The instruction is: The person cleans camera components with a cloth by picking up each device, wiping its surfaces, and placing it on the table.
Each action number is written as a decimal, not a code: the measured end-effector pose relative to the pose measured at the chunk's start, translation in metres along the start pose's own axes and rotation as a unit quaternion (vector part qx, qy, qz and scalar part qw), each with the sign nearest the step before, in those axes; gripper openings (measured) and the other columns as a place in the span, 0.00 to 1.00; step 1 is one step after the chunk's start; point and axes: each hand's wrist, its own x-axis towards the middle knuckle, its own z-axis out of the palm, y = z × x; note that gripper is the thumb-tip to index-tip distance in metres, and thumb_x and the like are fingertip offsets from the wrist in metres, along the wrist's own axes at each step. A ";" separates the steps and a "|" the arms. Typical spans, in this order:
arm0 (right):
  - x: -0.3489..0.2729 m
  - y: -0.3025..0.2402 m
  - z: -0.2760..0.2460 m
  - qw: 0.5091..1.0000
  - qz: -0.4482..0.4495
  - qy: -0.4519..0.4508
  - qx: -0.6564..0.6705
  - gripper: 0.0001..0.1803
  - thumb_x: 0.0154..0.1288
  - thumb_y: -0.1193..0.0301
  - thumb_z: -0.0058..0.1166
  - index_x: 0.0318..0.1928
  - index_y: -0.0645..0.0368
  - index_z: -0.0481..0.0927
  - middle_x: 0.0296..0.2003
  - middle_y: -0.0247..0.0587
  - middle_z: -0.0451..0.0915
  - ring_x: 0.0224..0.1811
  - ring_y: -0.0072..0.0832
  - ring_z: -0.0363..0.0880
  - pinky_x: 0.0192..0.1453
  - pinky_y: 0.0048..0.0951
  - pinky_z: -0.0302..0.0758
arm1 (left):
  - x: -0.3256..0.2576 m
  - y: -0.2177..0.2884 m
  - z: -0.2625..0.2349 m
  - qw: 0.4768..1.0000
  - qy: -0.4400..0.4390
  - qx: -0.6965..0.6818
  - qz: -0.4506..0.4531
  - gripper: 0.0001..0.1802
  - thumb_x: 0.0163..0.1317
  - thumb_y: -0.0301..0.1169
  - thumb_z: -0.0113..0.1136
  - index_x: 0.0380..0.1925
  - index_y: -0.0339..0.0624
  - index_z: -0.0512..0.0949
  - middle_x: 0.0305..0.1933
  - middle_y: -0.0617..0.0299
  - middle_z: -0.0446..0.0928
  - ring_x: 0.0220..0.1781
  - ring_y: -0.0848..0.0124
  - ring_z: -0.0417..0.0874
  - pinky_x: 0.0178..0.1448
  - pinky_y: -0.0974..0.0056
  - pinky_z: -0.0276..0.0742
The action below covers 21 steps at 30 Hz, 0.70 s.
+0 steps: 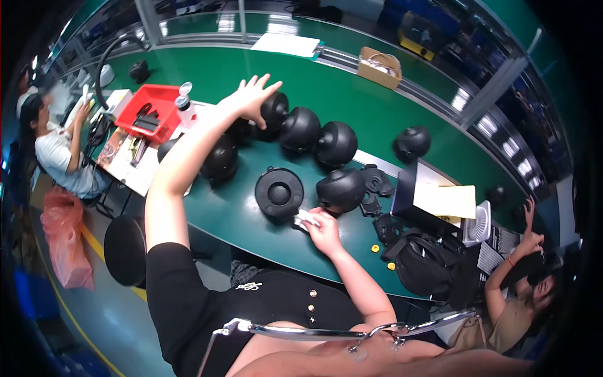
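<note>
My left hand (250, 99) reaches far across the table with its fingers spread, right beside a black ball-shaped housing (276, 113). Whether it touches that housing I cannot tell. Lower down, my right hand (324, 234) pinches a crumpled white cloth or tissue (306, 218) at the lower right rim of a black round housing (279, 193), whose ringed face is turned up. Just above that hand sits another black ball-shaped housing (341, 190). More of these balls, such as one black housing (335, 143), stand in a row behind.
A red bin (151, 112) with black parts and a clear bottle (184, 108) stand at the left. To the right lie black flat parts (375, 182), an open black box (408, 195), a black bag (422, 262) and yellow pieces (375, 249). Co-workers sit at both ends.
</note>
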 end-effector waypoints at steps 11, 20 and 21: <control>-0.004 0.013 0.004 1.000 0.002 -0.003 0.021 0.10 0.60 0.77 0.63 0.42 0.63 0.85 0.39 0.42 0.80 0.40 0.33 0.81 0.46 0.30 0.77 | 0.018 -0.028 -0.005 0.976 -0.129 -0.135 0.112 0.57 0.22 0.41 0.84 0.61 0.41 0.68 0.58 0.45 0.74 0.62 0.51 0.76 0.67 0.55 0.71; -0.010 -0.014 -0.010 0.999 0.018 -0.011 0.046 0.10 0.59 0.79 0.63 0.42 0.63 0.85 0.40 0.41 0.79 0.41 0.31 0.81 0.45 0.29 0.77 | -0.069 0.038 -0.023 0.980 0.058 -0.152 0.118 0.51 0.47 0.34 0.74 0.73 0.49 0.60 0.74 0.48 0.60 0.74 0.50 0.63 0.75 0.53 0.62; -0.014 -0.024 -0.019 0.999 0.013 -0.030 0.030 0.10 0.59 0.79 0.63 0.42 0.63 0.85 0.40 0.40 0.79 0.42 0.31 0.81 0.45 0.29 0.77 | -0.081 0.053 -0.026 0.969 0.109 -0.178 0.134 0.47 0.49 0.35 0.74 0.70 0.48 0.63 0.71 0.48 0.64 0.71 0.50 0.67 0.73 0.53 0.65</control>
